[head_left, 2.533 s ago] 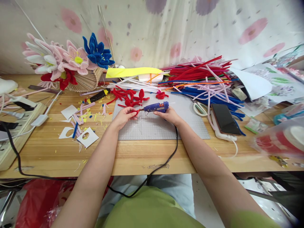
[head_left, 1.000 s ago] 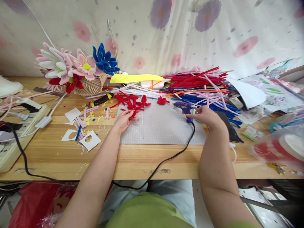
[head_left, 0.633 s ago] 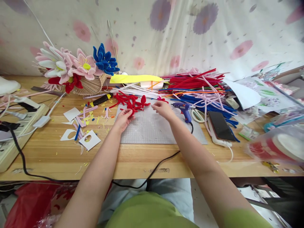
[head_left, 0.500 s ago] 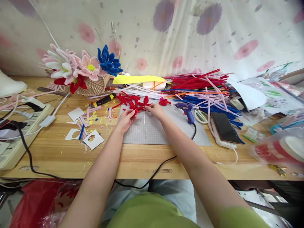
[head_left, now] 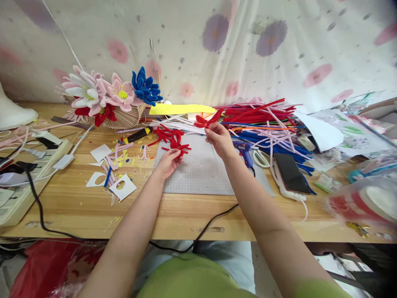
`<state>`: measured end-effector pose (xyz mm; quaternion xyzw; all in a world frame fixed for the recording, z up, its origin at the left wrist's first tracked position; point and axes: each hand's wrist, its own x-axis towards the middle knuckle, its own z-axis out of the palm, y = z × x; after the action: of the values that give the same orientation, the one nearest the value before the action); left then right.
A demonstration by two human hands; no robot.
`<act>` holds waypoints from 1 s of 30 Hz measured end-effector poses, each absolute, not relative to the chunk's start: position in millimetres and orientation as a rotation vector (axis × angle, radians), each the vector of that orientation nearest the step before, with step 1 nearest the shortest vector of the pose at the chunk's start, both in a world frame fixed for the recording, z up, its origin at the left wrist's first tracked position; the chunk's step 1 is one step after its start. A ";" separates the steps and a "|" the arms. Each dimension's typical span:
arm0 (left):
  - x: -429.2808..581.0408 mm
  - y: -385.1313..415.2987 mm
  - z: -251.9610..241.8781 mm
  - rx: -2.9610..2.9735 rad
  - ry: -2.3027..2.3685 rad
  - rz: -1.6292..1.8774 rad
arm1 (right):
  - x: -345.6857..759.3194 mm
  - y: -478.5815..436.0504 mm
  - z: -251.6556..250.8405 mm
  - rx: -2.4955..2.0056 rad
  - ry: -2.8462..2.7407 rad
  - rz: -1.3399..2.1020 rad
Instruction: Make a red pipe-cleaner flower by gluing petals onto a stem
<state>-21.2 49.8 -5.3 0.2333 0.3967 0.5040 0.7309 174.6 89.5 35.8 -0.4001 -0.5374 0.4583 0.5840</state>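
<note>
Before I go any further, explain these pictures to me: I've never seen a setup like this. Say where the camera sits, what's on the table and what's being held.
There is no machine here, just a person's two bare hands. One camera, worn on the head, looks forward and down, so the forearms reach away from you.

The left hand pinches a red fuzzy flower piece over a gray cutting mat. The right hand holds up a red petal piece.

On the wooden table, a blue glue gun sits just past the right wrist, then scissors and a smartphone. Loose pipe cleaners are heaped behind. At the left are finished-looking fuzzy flowers and a power strip.
</note>
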 end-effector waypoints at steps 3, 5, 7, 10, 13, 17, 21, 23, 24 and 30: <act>-19.0 45.7 -3.5 0.532 0.823 1.087 | 184.2 81.2 45.9 -0.810 -1.365 1.106; -19.1 43.6 -3.6 0.565 0.799 1.073 | 187.8 76.0 42.5 -0.807 -1.458 1.155; -20.0 42.6 -4.8 0.613 0.795 1.071 | 189.7 70.8 33.8 -0.827 -1.503 1.207; -20.5 42.1 -6.8 0.674 0.812 1.091 | 190.5 64.3 21.4 -0.857 -1.484 1.283; -18.2 40.7 -5.3 0.694 0.819 1.113 | 190.6 61.6 17.9 -0.875 -1.465 1.308; -11.6 37.2 3.8 0.686 0.810 1.133 | 191.6 62.6 22.4 -0.858 -1.472 1.272; -4.5 35.9 14.2 0.661 0.823 1.150 | 190.2 62.1 26.9 -0.853 -1.517 1.239; -1.3 36.1 17.2 0.649 0.829 1.155 | 188.2 60.8 28.2 -0.865 -1.541 1.224; 0.3 36.1 17.9 0.645 0.830 1.158 | 187.0 60.2 28.6 -0.871 -1.554 1.211; 7.2 33.3 18.6 0.605 0.845 1.164 | 182.9 61.5 25.2 -0.866 -1.591 1.165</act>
<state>7.2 33.3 18.6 0.2730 0.3809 0.5246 0.7108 182.9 61.5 25.2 -0.3541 -0.6504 0.4761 0.4741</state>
